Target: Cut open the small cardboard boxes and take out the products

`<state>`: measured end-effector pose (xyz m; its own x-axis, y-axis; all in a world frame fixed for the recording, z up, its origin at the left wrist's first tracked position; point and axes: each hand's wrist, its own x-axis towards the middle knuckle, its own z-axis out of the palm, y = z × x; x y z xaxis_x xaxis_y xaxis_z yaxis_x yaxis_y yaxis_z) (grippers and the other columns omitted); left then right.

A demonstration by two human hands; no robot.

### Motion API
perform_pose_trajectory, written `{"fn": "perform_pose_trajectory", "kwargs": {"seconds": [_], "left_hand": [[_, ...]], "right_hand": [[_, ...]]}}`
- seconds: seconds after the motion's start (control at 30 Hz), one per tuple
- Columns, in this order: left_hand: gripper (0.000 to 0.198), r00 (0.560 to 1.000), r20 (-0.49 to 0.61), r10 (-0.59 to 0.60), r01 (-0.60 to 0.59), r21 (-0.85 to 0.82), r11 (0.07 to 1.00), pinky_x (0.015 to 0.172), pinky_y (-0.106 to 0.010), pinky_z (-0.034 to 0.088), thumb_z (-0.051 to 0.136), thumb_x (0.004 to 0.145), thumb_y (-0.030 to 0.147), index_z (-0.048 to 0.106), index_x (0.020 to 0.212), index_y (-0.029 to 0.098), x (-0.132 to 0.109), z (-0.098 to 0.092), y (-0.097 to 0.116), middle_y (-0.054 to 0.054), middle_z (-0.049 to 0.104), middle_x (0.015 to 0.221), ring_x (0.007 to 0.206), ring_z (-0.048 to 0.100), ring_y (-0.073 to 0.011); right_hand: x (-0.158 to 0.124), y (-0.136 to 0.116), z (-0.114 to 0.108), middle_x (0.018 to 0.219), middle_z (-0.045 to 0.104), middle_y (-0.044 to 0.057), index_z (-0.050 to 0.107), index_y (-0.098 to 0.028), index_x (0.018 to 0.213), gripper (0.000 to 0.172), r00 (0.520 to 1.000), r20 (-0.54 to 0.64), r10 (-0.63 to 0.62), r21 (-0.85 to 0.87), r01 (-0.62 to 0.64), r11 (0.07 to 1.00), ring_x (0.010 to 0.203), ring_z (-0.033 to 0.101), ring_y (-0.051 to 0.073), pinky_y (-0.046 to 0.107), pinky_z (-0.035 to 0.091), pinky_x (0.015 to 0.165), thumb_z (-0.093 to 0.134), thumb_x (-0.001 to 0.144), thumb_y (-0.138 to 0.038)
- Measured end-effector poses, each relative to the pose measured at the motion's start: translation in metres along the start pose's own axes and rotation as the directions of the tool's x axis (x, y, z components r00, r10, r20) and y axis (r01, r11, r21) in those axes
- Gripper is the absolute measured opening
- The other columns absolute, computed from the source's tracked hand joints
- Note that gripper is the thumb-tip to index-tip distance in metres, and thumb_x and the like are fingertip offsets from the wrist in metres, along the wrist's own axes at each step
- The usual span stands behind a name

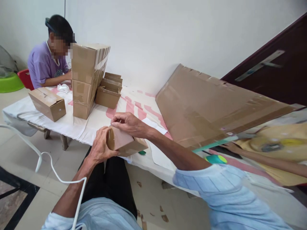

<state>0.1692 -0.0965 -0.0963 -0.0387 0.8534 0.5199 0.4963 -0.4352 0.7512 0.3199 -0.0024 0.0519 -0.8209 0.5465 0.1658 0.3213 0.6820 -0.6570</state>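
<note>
- Both hands are at work on one small cardboard box [134, 146], which we find between them, above the lap and by the near edge of the table.
- Left hand [99, 145]: we record it closed around the box's left end, with fingers along the end and thumb underneath.
- Right hand [129, 124]: curled narrow, fingertips drawn together at the box's upper edge; we cannot tell whether anything is pinched between them.
- Just under the box, right of the left hand, we note a small green item [142, 152], mostly hidden.
- Beyond the left hand we see a tall stack of taped boxes [82, 76] standing on the white tablecloth [80, 131]; a single box [48, 102] lies left of it, and a row of open boxes [107, 97] right of it.
- Further past the left hand we observe a person in purple [45, 67], seated.
- To the right of the right hand we find a large cardboard panel [203, 105] leaning at a slant, and a green and yellow roll [216, 159] near the right sleeve.
- Well right of both hands, we note another person's forearm [268, 164].
</note>
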Motion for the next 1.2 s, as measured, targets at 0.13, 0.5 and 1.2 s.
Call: {"fn": "perform_pose_trajectory", "kwargs": {"seconds": [0.13,0.5,1.2], "left_hand": [[0.103,0.999,0.009,-0.037,0.037,-0.007,0.999,0.118,-0.059,0.046,0.101,0.056,0.036,0.049,0.144,0.022,0.001,-0.009,-0.010,-0.018,0.053,0.150,0.142,0.051,-0.0408],[0.104,0.968,0.100,-0.228,0.245,-0.206,0.947,0.100,-0.046,0.059,0.098,0.060,0.045,0.049,0.150,0.024,0.014,-0.048,-0.059,-0.017,0.053,0.157,0.146,0.053,-0.0398],[0.107,0.830,0.150,-0.538,0.549,-0.044,0.835,0.075,-0.052,0.069,0.099,0.044,0.047,0.061,0.143,0.040,0.042,-0.067,-0.060,0.005,0.080,0.090,0.093,0.078,-0.0372]], "right_hand": [[-0.014,-0.001,-0.007,0.071,0.059,-0.003,0.065,-0.019,0.082,0.028,0.981,-0.116,0.156,0.399,-0.098,0.912,0.064,0.050,0.011,0.027,0.041,0.064,0.073,0.088,-0.045],[-0.097,0.049,-0.018,0.068,0.060,-0.002,0.068,-0.022,0.082,0.048,0.819,-0.449,0.356,0.607,-0.013,0.795,0.060,0.049,0.012,0.029,0.042,0.058,0.084,0.077,-0.066],[-0.221,0.264,0.012,0.080,0.067,0.004,0.060,-0.022,0.075,0.015,0.276,-0.781,0.559,0.380,-0.500,0.778,0.077,0.058,0.020,0.034,0.049,0.080,0.058,0.080,-0.037]]}}
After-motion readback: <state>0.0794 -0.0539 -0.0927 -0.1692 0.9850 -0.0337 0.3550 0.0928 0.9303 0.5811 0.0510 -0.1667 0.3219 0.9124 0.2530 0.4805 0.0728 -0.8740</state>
